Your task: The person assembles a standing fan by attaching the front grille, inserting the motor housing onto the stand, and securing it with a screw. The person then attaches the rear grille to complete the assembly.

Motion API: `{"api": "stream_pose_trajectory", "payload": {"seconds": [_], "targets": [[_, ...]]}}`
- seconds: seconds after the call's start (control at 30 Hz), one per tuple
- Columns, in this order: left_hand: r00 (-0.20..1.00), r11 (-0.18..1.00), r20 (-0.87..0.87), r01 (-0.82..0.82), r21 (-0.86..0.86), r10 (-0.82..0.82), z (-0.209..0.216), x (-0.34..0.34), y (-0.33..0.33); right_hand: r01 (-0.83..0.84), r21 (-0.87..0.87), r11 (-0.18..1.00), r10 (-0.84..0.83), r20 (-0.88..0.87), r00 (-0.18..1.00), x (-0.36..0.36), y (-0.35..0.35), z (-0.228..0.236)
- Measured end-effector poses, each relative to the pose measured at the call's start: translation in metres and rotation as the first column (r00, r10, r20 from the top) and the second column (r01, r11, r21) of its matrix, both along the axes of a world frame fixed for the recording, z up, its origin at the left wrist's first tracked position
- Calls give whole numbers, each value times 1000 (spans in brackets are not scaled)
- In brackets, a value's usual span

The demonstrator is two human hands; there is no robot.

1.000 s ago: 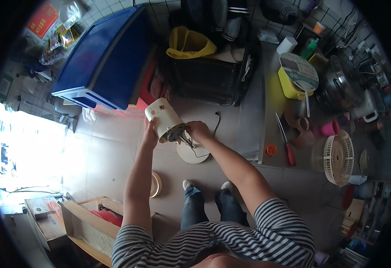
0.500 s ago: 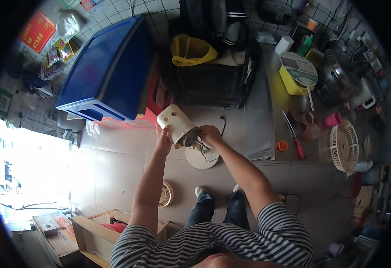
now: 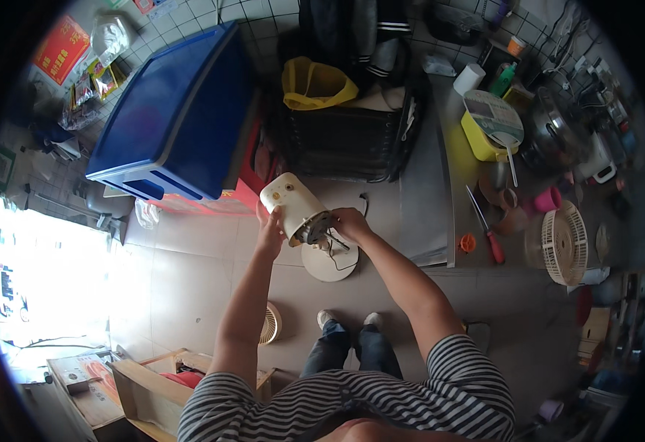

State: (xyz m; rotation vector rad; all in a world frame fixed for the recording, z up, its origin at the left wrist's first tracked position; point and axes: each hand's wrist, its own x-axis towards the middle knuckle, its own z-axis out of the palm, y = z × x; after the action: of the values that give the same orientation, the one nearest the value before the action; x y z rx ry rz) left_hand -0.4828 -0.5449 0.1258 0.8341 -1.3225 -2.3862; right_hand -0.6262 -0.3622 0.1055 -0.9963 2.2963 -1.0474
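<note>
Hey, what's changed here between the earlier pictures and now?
The right shoe moved inward, toward the left shoe; the view shifted slightly. Nothing visibly picked up or released: the left hand keeps hold of the cream housing, the right hand stays at its open end. The red-handled tool hasn't moved.

blue box (image 3: 168, 103) | yellow bag (image 3: 300, 94) | green bottle (image 3: 502, 79) | pink cup (image 3: 547, 200)

The left arm (image 3: 241, 309) stretches almost straight, just past 12 o'clock, its left hand (image 3: 269, 231) curled in a grip. The right arm (image 3: 403, 276) slants toward 11 o'clock, ending in the right hand (image 3: 349, 223), bent, partly hidden, near the left hand's 3 o'clock side.
</note>
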Motion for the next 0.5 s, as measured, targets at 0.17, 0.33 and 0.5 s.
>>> {"api": "stream_pose_trajectory", "payload": {"seconds": [0.17, 0.33, 0.5], "targets": [[985, 986, -170, -49, -158, 22, -7, -1, 1, -94, -224, 970, 76, -89, 993, -4, 8, -6], [916, 871, -331, 38, -490, -227, -22, 14, 2, -100, -332, 938, 74, -89, 993, -2, 13, -13], [917, 641, -277, -30, -767, -288, -30, 17, -6, -185, -422, 888, 67, -277, 958, -4, 9, -26]]}}
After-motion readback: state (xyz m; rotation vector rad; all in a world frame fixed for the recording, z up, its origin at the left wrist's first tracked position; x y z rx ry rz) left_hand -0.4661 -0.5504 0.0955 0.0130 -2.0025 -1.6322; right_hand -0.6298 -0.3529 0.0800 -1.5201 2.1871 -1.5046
